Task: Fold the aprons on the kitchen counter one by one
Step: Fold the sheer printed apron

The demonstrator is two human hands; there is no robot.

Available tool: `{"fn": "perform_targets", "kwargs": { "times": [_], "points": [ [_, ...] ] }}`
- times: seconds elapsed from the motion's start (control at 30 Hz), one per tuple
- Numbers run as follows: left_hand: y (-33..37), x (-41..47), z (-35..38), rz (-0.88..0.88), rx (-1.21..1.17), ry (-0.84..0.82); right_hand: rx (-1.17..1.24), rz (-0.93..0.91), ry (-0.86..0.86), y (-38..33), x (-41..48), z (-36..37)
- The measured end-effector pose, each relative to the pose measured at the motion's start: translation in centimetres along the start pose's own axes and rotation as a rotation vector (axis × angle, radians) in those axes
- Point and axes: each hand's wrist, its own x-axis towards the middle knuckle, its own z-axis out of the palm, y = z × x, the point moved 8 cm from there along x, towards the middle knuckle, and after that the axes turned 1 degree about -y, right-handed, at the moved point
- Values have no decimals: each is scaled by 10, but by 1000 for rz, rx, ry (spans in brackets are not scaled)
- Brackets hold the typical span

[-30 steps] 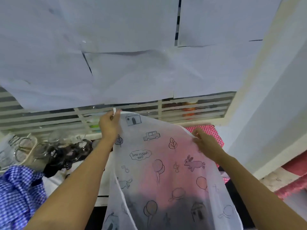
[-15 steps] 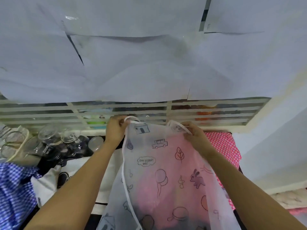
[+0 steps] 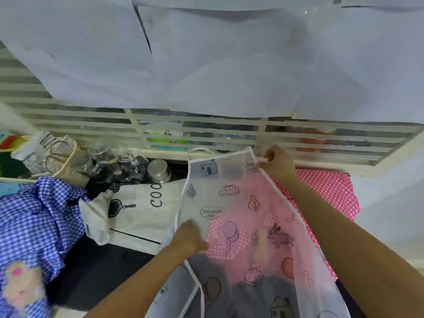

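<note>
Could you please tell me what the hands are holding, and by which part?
Both hold the translucent printed apron: the right hand has its grip on the bib's top right corner, the left hand on the left side edge.

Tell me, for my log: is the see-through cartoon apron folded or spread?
Spread: the apron is one layer, pink checked cloth showing through; right hand pinches its top corner, left hand its side.

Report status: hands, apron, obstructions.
Right hand pinches top corner of sheer apron; left hand grips its side edge. Pink checked cloth beneath it. White apron close on left.
</note>
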Motion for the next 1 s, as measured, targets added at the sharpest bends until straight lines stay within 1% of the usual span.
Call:
{"fn": "perform_targets", "kwargs": {
  "times": [0.03,0.07,0.1,0.17,0.23,0.27,0.3,0.37,0.47,0.5,0.53,0.57,0.67,0.7,0.73,0.77,0.87,0.93,1.0],
  "points": [
    [-1,-2,1,27,10,-1,-66,-40,81,-12,-7,-4],
    [-2,-5,4,50,37,-1,-103,-85,85,-22,-16,1],
    [-3,-6,6,80,69,15,-135,-129,9,-29,-27,14],
    [-10,-8,11,118,173,46,-251,-190,-266,-27,-63,63],
    [-16,-12,14,124,283,102,-344,-179,-552,-1,-117,117],
    [-17,-15,13,122,330,145,-417,-180,-644,17,-141,137],
    [-19,-19,10,114,355,197,-505,-198,-680,33,-159,150],
    [-27,-30,6,63,388,266,-609,-255,-630,54,-175,163],
    [-50,-39,13,-62,367,253,-637,-290,-600,61,-176,166],
    [-57,-42,16,-76,348,248,-635,-280,-603,61,-174,167],
    [-59,-48,15,-32,345,271,-636,-271,-611,60,-174,169],
    [-57,-52,17,69,365,280,-635,-266,-614,59,-173,171],
    [-48,-72,25,450,532,229,-635,-253,-605,59,-171,172],
    [-53,-79,25,522,609,227,-643,-252,-600,59,-172,172],
    [-63,-82,22,531,655,195,-656,-252,-600,59,-170,171],
    [-77,-86,17,499,683,173,-669,-253,-602,59,-171,171],
    [-119,-90,-7,295,761,160,-679,-257,-567,54,-172,171],
    [-135,-92,-20,196,712,182,-682,-249,-524,48,-179,172],
    [-141,-90,-29,83,537,207,-687,-231,-502,42,-190,176]
  ]
}}
